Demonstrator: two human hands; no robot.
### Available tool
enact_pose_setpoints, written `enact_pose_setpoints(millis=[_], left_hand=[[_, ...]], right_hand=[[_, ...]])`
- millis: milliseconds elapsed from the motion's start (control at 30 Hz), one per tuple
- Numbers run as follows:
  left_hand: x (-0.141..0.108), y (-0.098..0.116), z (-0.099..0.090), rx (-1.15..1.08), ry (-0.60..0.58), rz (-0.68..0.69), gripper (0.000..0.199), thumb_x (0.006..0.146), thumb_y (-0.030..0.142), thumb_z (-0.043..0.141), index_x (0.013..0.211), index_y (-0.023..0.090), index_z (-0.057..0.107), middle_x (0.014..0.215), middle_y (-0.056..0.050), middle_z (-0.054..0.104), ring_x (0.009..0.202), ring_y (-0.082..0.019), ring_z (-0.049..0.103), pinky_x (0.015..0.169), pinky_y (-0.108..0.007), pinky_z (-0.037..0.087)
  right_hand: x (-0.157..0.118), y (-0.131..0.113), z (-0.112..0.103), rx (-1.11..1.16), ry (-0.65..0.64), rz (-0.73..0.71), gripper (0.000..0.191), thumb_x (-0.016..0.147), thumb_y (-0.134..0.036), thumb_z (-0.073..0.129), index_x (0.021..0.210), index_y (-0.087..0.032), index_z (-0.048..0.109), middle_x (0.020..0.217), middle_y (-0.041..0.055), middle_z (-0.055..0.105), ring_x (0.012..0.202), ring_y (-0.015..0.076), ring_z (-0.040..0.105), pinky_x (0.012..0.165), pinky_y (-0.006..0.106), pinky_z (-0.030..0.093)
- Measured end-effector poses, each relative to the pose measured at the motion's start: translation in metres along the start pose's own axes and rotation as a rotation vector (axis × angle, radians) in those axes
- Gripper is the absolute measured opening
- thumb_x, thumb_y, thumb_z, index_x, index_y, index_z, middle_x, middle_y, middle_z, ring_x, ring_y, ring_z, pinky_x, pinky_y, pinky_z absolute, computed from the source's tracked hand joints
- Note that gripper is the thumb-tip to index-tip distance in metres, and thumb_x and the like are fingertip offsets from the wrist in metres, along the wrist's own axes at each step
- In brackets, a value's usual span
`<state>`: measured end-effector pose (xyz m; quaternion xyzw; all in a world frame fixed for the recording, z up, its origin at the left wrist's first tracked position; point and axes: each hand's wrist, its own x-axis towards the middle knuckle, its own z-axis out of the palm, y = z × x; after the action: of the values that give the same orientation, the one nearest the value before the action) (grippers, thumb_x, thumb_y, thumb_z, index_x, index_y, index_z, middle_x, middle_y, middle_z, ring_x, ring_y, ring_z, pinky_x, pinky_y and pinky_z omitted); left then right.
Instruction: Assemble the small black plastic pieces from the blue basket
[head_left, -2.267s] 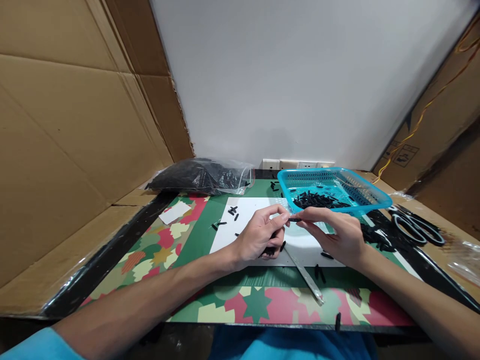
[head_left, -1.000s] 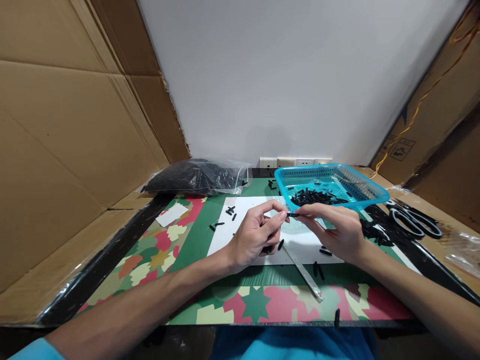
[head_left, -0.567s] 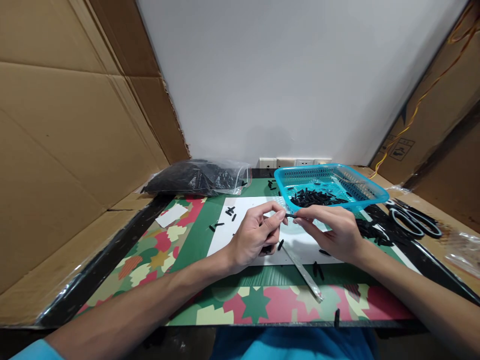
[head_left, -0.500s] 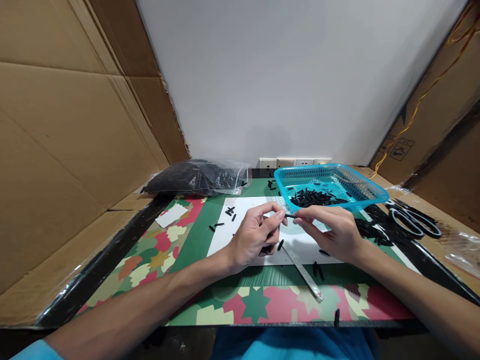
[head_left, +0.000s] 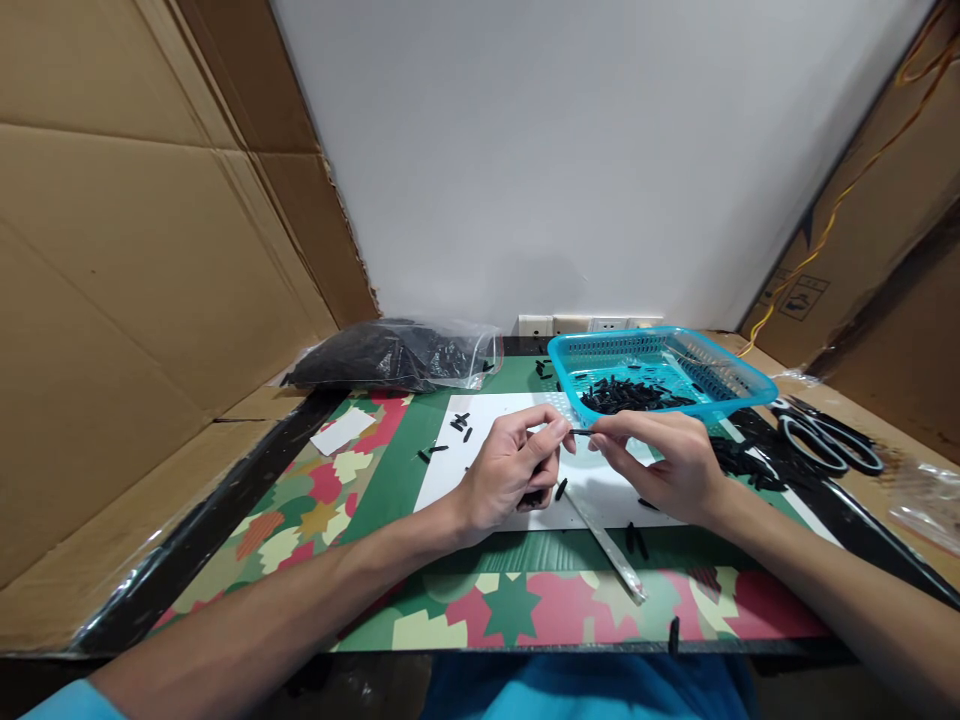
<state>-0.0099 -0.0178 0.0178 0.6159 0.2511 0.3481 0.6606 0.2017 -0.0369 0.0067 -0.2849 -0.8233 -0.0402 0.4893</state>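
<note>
Between my two hands a short thin black piece point(head_left: 580, 432) is stretched level above a white sheet point(head_left: 442, 490). The thumb and forefinger of my left hand point(head_left: 517, 462) pinch its left end, and more black pieces show dark under that hand's curled fingers. My right hand point(head_left: 660, 455) pinches the right end between thumb and fingertips. A flat metal strip point(head_left: 606, 545) lies slanted below the hands, with one loose black piece point(head_left: 561, 489) at its upper end. Small black pieces point(head_left: 460, 422) are scattered on the sheet to the left.
A blue plastic basket point(head_left: 664, 408) holding a heap of black pieces stands behind my right hand. Scissors point(head_left: 814, 440) and another black pile point(head_left: 742, 462) lie to the right. A clear bag of black material point(head_left: 390, 355) rests at the back left, beside cardboard walls point(head_left: 150, 250).
Almost nothing differs. My right hand has shifted very slightly to the right, and both hands keep their pinch on the black piece.
</note>
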Motion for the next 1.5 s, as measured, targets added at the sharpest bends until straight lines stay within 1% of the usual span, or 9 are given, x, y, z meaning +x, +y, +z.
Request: enact_pose_setpoints(millis=[200, 500, 1033, 1500], left_hand=[[-0.0007, 0.0001, -0.0003, 0.007, -0.043, -0.044, 0.036, 0.097, 0.052, 0.055, 0.087, 0.018, 0.056, 0.044, 0.012, 0.036, 0.034, -0.004, 0.031, 0.038, -0.016, 0.033], [0.0005, -0.0009, -0.0008, -0.011, -0.039, -0.066, 0.038, 0.097, 0.054, 0.053, 0.086, 0.018, 0.055, 0.044, 0.012, 0.035, 0.034, -0.004, 0.027, 0.036, -0.016, 0.031], [0.0, 0.0008, -0.0001, -0.012, -0.024, -0.052, 0.036, 0.097, 0.053, 0.053, 0.088, 0.018, 0.055, 0.044, 0.012, 0.035, 0.033, -0.005, 0.029, 0.036, -0.016, 0.031], [-0.0006, -0.0008, -0.0014, -0.037, -0.041, -0.025, 0.031, 0.099, 0.047, 0.053, 0.088, 0.018, 0.056, 0.045, 0.011, 0.036, 0.034, -0.004, 0.029, 0.037, -0.015, 0.031]], right_hand=[[-0.0003, 0.0002, -0.0006, 0.037, -0.043, 0.028, 0.01, 0.098, -0.016, 0.056, 0.094, -0.018, 0.065, 0.067, -0.0011, 0.065, 0.054, 0.0086, 0.056, 0.054, 0.02, 0.045], [0.0007, -0.001, -0.0017, 0.041, -0.07, 0.033, 0.012, 0.099, -0.016, 0.054, 0.094, -0.018, 0.064, 0.067, -0.0019, 0.065, 0.053, 0.0081, 0.056, 0.051, 0.019, 0.042], [-0.0022, 0.0019, 0.0007, 0.023, -0.035, 0.004, 0.011, 0.098, -0.015, 0.054, 0.098, -0.019, 0.064, 0.07, -0.0009, 0.068, 0.055, 0.0095, 0.06, 0.055, 0.02, 0.048], [-0.003, 0.0028, 0.0009, 0.014, -0.006, -0.018, 0.011, 0.095, -0.011, 0.058, 0.101, -0.018, 0.064, 0.072, -0.0004, 0.07, 0.056, 0.0099, 0.062, 0.056, 0.02, 0.049]])
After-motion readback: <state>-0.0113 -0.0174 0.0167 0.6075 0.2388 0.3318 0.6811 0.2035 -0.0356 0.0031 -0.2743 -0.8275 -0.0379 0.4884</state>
